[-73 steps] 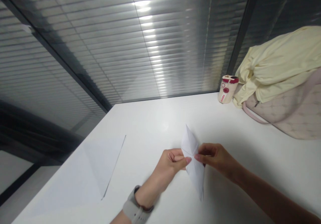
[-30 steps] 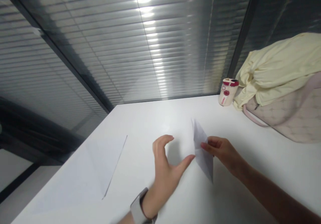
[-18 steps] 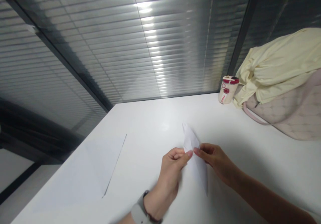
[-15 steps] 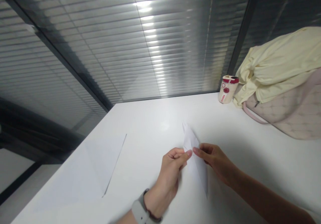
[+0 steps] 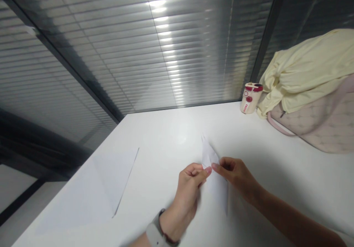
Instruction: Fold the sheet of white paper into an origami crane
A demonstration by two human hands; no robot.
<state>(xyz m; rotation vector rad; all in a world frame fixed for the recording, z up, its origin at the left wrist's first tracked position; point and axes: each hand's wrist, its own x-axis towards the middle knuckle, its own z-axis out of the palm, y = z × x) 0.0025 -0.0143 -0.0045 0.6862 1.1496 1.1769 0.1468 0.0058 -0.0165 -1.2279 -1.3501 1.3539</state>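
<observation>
A folded white paper shape [image 5: 214, 180], long and pointed at both ends, is held just above the white table [image 5: 166, 136]. My left hand [image 5: 188, 191], with a grey watch on its wrist, pinches the paper's left edge between thumb and fingers. My right hand [image 5: 235, 175] pinches the right side of the same fold, its fingertips almost meeting those of the left. Both hands are closed on the paper near its middle.
A flat white sheet [image 5: 105, 188] lies on the table to the left. At the back right stand a small cream cup with a red lid [image 5: 250, 98] and a pink quilted bag [image 5: 318, 125] draped with a pale yellow cloth [image 5: 306, 69]. Blinds line the wall behind.
A second ago my left hand was open and off the paper; it has come back and pinched the fold. The paper has dropped slightly and narrowed between the two hands.
</observation>
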